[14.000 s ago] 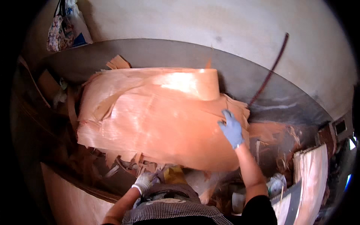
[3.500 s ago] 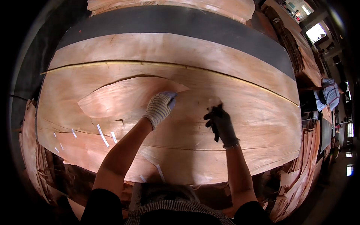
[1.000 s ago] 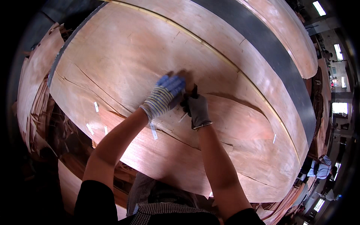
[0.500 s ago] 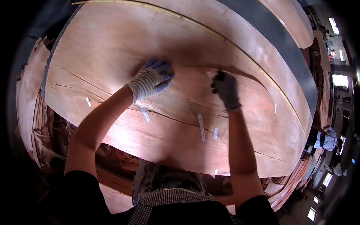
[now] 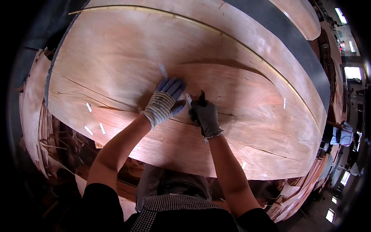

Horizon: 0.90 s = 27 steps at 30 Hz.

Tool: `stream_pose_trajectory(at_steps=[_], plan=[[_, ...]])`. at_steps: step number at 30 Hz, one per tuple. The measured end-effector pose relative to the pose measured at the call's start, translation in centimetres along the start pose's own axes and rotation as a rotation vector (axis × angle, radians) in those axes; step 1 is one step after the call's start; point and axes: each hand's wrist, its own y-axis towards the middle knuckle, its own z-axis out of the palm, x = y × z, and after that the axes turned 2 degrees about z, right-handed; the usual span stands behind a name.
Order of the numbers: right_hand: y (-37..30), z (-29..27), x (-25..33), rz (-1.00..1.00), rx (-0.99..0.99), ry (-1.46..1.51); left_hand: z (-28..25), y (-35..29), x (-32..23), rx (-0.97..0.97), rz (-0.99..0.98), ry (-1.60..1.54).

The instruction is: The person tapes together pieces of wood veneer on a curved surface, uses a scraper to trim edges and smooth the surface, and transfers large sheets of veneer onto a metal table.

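Observation:
A broad sheet of reddish-tan wood veneer lies before me, with dark cracks and short white tape strips on it. My left hand, in a striped glove with blue fingertips, rests on the sheet with fingers stretched out. One tape strip lies just beyond its fingertips. Close to its right, my right hand, in a grey glove, is closed around a slim dark tool whose end pokes up; its kind I cannot make out. Beside the right fingertips a small white tape strip lies over the crack.
A long thin bamboo strip curves across the far part of the sheet. Beyond it runs a dark grey band. Stacked veneer with ragged edges stands at the left, and more at the lower right. Another person is far right.
My right hand has moved left and nearer to me, coming close to my left hand. The left hand has shifted slightly right and nearer. The view has shifted a little.

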Motion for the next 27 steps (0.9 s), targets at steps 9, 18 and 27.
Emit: stream_pose_trajectory(at_steps=[9, 18, 27], plan=[[1.4, -0.8, -2.9, -0.519, -0.216, -0.7, -0.3, 0.0, -2.6, 0.164, 0.239, 0.118], [-3.6, -20.6, -1.4, -0.092, -0.243, -0.116, -2.2, 3.4, -0.1, 0.037, -0.172, 0.006], [-0.5, -28.0, -0.7, -0.161, -0.27, 0.078, 10.8, 15.2, -19.0, -0.041, 0.123, -0.074]])
